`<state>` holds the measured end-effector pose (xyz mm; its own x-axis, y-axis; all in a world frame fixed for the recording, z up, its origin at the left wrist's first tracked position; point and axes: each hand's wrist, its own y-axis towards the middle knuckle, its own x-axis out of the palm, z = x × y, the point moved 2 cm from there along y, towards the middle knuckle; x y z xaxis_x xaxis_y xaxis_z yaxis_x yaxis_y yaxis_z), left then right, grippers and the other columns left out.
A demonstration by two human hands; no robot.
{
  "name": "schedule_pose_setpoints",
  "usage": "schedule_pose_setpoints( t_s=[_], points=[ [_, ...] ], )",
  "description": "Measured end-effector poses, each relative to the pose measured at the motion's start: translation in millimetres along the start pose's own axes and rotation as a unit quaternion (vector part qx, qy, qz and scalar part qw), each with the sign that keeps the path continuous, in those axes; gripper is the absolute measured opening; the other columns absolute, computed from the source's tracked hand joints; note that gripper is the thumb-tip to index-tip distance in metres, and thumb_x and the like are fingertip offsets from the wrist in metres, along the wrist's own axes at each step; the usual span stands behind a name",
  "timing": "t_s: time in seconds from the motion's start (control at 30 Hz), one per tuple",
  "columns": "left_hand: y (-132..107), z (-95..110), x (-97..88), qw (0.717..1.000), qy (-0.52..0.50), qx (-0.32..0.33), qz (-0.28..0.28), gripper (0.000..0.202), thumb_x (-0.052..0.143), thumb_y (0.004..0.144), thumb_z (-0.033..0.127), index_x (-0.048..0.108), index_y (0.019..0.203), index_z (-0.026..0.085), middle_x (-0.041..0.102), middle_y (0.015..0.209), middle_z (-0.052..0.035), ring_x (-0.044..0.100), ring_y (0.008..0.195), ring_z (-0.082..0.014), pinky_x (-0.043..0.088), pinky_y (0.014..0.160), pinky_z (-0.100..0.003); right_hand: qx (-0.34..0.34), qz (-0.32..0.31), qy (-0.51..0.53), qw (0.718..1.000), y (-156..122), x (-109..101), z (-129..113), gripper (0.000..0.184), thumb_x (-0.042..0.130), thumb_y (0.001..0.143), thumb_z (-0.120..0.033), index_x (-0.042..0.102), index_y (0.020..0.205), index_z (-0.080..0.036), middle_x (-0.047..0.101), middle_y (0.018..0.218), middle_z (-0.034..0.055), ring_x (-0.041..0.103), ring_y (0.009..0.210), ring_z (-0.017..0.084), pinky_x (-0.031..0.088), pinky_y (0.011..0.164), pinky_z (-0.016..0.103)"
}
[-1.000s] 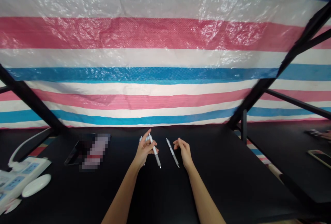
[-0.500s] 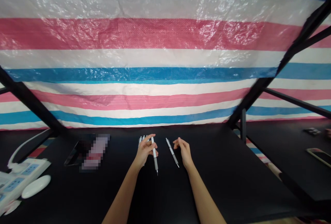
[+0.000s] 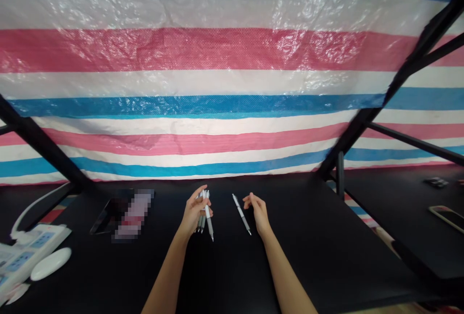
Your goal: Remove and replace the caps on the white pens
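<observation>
My left hand (image 3: 193, 212) is closed round a small bundle of white pens (image 3: 207, 217), tips pointing toward me, just above the black table (image 3: 232, 265). One more white pen (image 3: 241, 214) lies on the table between my hands. My right hand (image 3: 258, 211) rests on the table just right of that pen, fingers loosely curled and apart, holding nothing.
A dark tablet (image 3: 108, 210) with a blurred patch lies to the left. Further left are a white power strip (image 3: 21, 256) and a white mouse (image 3: 50, 263). A phone (image 3: 447, 217) lies on the neighbouring table at right. Black frame bars cross a striped tarp (image 3: 232, 86) behind.
My left hand has drawn the pen it held in among the others and shifted slightly left, so the pens now sit together. My right hand and the lone pen have not moved.
</observation>
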<state>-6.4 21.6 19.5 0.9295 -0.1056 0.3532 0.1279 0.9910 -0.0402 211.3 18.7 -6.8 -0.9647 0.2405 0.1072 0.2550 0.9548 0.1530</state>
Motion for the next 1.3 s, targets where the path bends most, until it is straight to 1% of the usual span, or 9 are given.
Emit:
schedule_pose_setpoints(
  t_s=[0.17,0.4,0.6,0.67,0.83,0.9,1.03,1.17,1.3],
  points=[
    [0.2,0.9,-6.8,1.0,-0.004,-0.006,0.022,0.071,0.073,0.064,0.037,0.046,0.127,0.021,0.057,0.063,0.0033,0.056,0.046,-0.0105,0.049,0.048,-0.026,0.002,0.002,-0.003,1.0,-0.7,0.5,-2.6,0.047,0.051,0.077,-0.061,0.064,0.06,-0.019,0.052,0.048,0.0003,0.048,0.051,0.015,0.04,0.061,0.029],
    [0.4,-0.7,-2.1,1.0,0.023,-0.009,0.004,0.067,0.071,0.064,0.039,0.049,0.123,0.018,0.055,0.062,0.0041,0.056,0.044,-0.0109,0.05,0.049,-0.028,0.007,-0.004,0.001,1.0,0.0,-0.1,-0.5,0.047,0.051,0.077,-0.061,0.064,0.061,-0.018,0.053,0.049,0.0005,0.048,0.052,0.015,0.04,0.06,0.028],
    [2.0,-7.8,-0.7,0.994,0.097,0.041,0.001,0.079,0.065,0.072,0.038,0.023,0.137,0.024,0.062,0.07,0.0028,0.055,0.047,-0.0099,0.047,0.052,-0.026,0.004,0.0,-0.001,1.0,0.0,0.3,-0.8,0.048,0.05,0.077,-0.061,0.064,0.06,-0.019,0.052,0.047,-0.0001,0.048,0.05,0.015,0.04,0.06,0.029],
    [3.3,-11.6,-0.9,0.984,0.162,0.072,0.016,0.072,0.063,0.073,0.039,0.028,0.133,0.024,0.063,0.071,0.0025,0.054,0.049,-0.0103,0.045,0.054,-0.025,0.002,-0.001,-0.003,1.0,-0.1,0.5,-1.2,0.048,0.05,0.077,-0.061,0.064,0.059,-0.019,0.053,0.047,-0.0002,0.048,0.05,0.015,0.04,0.061,0.029],
    [6.7,-15.5,-4.4,0.926,0.345,0.139,0.065,0.027,0.061,0.073,0.037,0.06,0.096,0.024,0.059,0.064,0.0021,0.054,0.059,-0.0149,0.043,0.066,-0.028,0.001,-0.006,-0.008,1.0,0.3,0.3,-0.5,0.048,0.05,0.078,-0.061,0.064,0.059,-0.019,0.054,0.048,0.0002,0.049,0.051,0.015,0.04,0.061,0.029],
    [7.9,-16.0,-5.8,0.909,0.379,0.162,0.064,0.026,0.062,0.072,0.034,0.063,0.096,0.025,0.06,0.068,0.0001,0.055,0.063,-0.0172,0.042,0.072,-0.032,0.001,-0.009,-0.007,1.0,0.4,0.2,-0.1,0.047,0.05,0.078,-0.06,0.064,0.059,-0.019,0.053,0.048,-0.0002,0.049,0.051,0.015,0.04,0.061,0.029],
    [8.1,-19.2,-6.8,0.861,0.463,0.203,0.055,0.034,0.058,0.075,0.029,0.061,0.109,0.025,0.064,0.098,-0.0067,0.056,0.087,-0.0246,0.037,0.086,-0.039,0.003,-0.01,-0.006,1.0,0.4,0.5,0.5,0.047,0.05,0.078,-0.059,0.064,0.06,-0.019,0.053,0.048,-0.0005,0.049,0.05,0.014,0.039,0.061,0.029],
    [7.1,-24.5,-5.5,0.785,0.583,0.205,0.042,0.033,0.05,0.079,0.026,0.061,0.111,0.023,0.063,0.104,-0.01,0.051,0.1,-0.0296,0.036,0.086,-0.043,0.004,-0.012,-0.002,1.0,0.4,0.9,1.2,0.045,0.051,0.079,-0.057,0.064,0.06,-0.019,0.053,0.049,-0.0002,0.048,0.051,0.014,0.039,0.061,0.029],
    [7.0,-27.1,-5.0,0.746,0.629,0.213,0.047,0.031,0.048,0.08,0.023,0.062,0.108,0.022,0.06,0.11,-0.0116,0.049,0.103,-0.03,0.037,0.086,-0.043,0.004,-0.015,0.0,1.0,0.5,1.0,1.1,0.045,0.052,0.078,-0.058,0.064,0.06,-0.019,0.053,0.048,-0.0002,0.048,0.05,0.014,0.039,0.062,0.03]
  ],
)
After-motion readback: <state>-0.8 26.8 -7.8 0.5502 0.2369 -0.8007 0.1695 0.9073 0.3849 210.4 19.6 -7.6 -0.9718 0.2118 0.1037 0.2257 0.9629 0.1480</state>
